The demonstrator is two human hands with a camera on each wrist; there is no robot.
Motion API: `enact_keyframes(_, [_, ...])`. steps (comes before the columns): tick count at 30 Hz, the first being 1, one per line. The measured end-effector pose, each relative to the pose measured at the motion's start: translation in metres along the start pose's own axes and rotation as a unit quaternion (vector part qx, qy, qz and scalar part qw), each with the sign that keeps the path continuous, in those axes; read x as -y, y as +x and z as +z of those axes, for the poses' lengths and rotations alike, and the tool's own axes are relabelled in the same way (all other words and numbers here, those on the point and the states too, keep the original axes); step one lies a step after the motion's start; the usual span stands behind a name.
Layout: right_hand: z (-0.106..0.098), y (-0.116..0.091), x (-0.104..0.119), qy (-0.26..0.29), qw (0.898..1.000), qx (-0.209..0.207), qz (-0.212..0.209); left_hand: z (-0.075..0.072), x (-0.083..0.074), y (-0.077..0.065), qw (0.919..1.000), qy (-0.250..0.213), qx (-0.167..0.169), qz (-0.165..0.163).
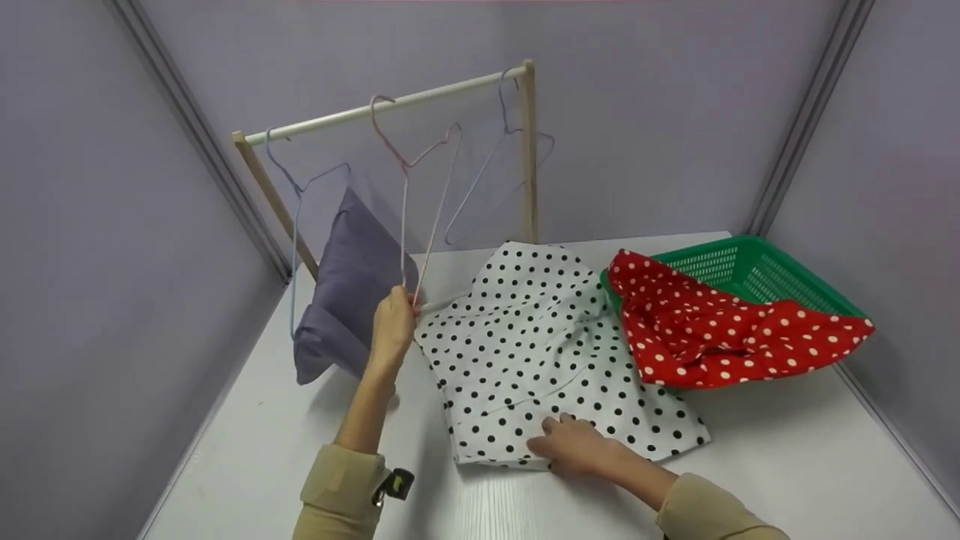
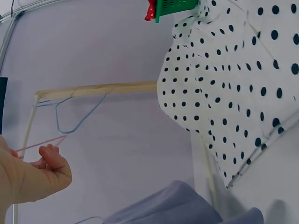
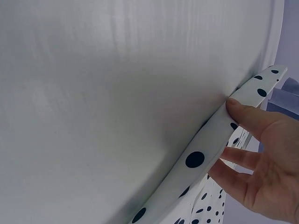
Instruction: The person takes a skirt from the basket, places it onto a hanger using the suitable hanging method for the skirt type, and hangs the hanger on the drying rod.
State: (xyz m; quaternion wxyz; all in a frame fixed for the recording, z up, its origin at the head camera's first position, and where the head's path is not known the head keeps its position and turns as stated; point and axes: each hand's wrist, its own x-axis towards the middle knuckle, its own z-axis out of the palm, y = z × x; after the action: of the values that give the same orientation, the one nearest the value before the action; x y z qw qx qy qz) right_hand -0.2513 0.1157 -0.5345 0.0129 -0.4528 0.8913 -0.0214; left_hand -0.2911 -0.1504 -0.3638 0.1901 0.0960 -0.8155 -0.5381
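My left hand (image 1: 394,322) grips the lower part of a pink wire hanger (image 1: 407,166), whose hook is at the rack's rail. In the left wrist view the hanger (image 2: 39,143) runs past the curled fingers. A white cloth item with black dots (image 1: 517,360), possibly a garment, lies spread on the table. At its near edge rests my right hand (image 1: 577,446). Seen from the right wrist, the thumb touches the dotted hem (image 3: 205,144), with the other fingers loosely spread along the hem's far side. How firmly they press is unclear.
A clothes rack (image 1: 450,90) with wooden posts also carries a left blue hanger (image 1: 294,232) and a right blue hanger (image 1: 480,187). A purple-grey cushion-like item (image 1: 352,277) leans beneath it. Red dotted cloth (image 1: 720,337) drapes over a green basket (image 1: 795,277) at right.
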Motion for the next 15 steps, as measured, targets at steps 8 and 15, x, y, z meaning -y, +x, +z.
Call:
enact_keyframes(8, [-0.001,0.003,0.005,-0.035,0.999,-0.005,0.016,-0.006,0.041,-0.025,0.9971,0.075,-0.006,-0.011])
enact_keyframes(15, [-0.002,0.014,0.03,-0.096,0.994,-0.028,0.047,0.011,0.084,-0.048,0.9961,0.083,0.004,-0.028])
